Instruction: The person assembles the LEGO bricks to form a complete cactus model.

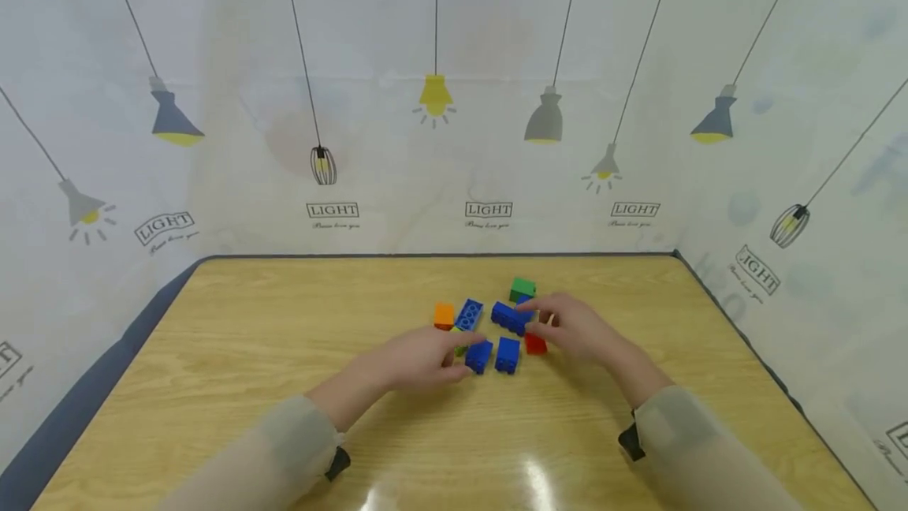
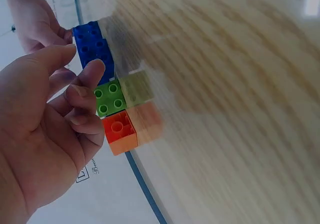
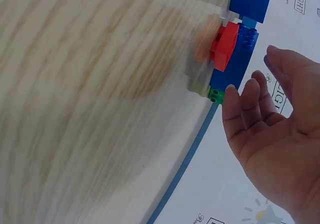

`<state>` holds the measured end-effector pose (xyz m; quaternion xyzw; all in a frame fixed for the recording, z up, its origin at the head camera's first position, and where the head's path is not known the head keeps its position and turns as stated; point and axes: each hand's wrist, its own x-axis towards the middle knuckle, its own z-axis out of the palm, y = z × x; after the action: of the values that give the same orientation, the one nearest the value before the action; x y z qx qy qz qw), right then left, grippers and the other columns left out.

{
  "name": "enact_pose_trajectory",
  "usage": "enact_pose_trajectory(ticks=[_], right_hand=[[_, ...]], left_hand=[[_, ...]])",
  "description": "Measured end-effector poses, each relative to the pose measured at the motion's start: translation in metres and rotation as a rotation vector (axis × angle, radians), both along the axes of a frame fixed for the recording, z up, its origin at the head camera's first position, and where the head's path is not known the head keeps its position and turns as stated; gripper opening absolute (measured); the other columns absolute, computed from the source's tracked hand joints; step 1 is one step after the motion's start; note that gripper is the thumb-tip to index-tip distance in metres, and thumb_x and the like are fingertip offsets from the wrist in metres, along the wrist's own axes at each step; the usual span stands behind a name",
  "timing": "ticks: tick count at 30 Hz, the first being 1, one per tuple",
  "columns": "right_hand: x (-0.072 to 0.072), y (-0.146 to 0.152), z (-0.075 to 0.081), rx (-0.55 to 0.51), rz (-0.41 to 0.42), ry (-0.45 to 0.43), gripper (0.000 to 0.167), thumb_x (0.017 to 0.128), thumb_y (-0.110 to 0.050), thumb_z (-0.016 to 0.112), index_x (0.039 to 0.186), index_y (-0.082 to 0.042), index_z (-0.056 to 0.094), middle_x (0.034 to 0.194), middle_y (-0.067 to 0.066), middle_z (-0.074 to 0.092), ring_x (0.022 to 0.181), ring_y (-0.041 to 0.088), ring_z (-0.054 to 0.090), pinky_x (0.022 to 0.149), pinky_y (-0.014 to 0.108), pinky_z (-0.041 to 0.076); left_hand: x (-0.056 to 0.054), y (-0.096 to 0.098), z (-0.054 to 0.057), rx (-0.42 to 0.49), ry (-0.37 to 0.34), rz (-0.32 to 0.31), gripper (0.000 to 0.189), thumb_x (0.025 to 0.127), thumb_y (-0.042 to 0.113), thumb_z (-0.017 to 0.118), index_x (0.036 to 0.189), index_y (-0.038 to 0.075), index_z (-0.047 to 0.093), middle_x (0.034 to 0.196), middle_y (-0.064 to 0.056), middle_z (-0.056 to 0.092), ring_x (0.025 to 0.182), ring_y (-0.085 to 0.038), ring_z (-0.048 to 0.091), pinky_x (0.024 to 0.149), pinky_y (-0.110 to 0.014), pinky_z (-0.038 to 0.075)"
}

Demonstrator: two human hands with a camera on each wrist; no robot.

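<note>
Several toy building bricks lie grouped on the table. My left hand [image 1: 422,357] reaches in from the left, its index finger stretched over a blue brick [image 1: 479,356] and its thumb close to that brick's near left side. A lime green brick [image 2: 111,97] and an orange brick [image 2: 121,132] stand beside the left fingers. My right hand [image 1: 574,326] hovers at the group's right side, thumb and index finger spread apart near a long blue brick [image 1: 509,318]. Below that hand sits a red brick [image 1: 535,344], partly covered by it.
Another blue brick [image 1: 507,355] rests between the hands. Farther back, a blue brick lies with its hollow side showing [image 1: 470,314], and a green brick [image 1: 522,289] is behind the right hand. The wooden table [image 1: 248,322] meets lamp-printed wall sheets [image 1: 397,180] at its back and sides.
</note>
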<state>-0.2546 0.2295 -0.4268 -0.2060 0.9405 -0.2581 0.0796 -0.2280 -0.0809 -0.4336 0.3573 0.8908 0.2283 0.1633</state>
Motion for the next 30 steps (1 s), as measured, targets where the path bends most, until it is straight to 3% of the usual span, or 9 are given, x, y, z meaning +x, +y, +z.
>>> enact_pose_trajectory(ticks=[5,16,24,30], right_hand=[[0.001,0.0,-0.006,0.027,-0.015,-0.085,0.04,0.111,-0.027,0.067,0.151,-0.023,0.069,0.101,0.005,0.062,0.081,0.017,0.056,0.067,0.032,0.05],[0.013,0.01,-0.003,0.0,-0.02,-0.111,0.036,0.111,-0.029,0.065,0.146,-0.025,0.072,0.106,0.006,0.064,0.085,0.018,0.057,0.067,0.033,0.05],[0.014,0.01,-0.003,-0.024,-0.021,-0.07,0.03,0.109,-0.029,0.07,0.138,-0.021,0.076,0.108,0.004,0.065,0.081,0.017,0.056,0.064,0.032,0.049],[0.011,0.004,-0.004,-0.003,-0.011,-0.034,0.035,0.107,-0.028,0.074,0.141,-0.022,0.074,0.116,0.007,0.067,0.081,0.015,0.056,0.066,0.031,0.048]], left_hand=[[0.003,0.001,-0.006,-0.04,-0.039,0.0,0.055,0.111,0.035,0.066,0.164,0.031,0.052,0.06,0.009,0.05,0.053,-0.007,0.046,0.055,-0.023,0.04],[0.01,-0.01,-0.002,0.004,-0.055,-0.009,0.053,0.109,0.027,0.07,0.16,0.026,0.058,0.064,0.009,0.054,0.057,-0.006,0.049,0.057,-0.022,0.041],[0.013,-0.014,0.0,0.044,0.01,0.0,0.049,0.105,0.023,0.076,0.153,0.017,0.064,0.091,0.011,0.07,0.076,-0.003,0.061,0.072,-0.023,0.054],[0.012,-0.014,0.001,0.019,0.035,-0.019,0.053,0.106,0.023,0.075,0.157,0.019,0.061,0.104,0.006,0.071,0.082,-0.004,0.06,0.076,-0.025,0.054]])
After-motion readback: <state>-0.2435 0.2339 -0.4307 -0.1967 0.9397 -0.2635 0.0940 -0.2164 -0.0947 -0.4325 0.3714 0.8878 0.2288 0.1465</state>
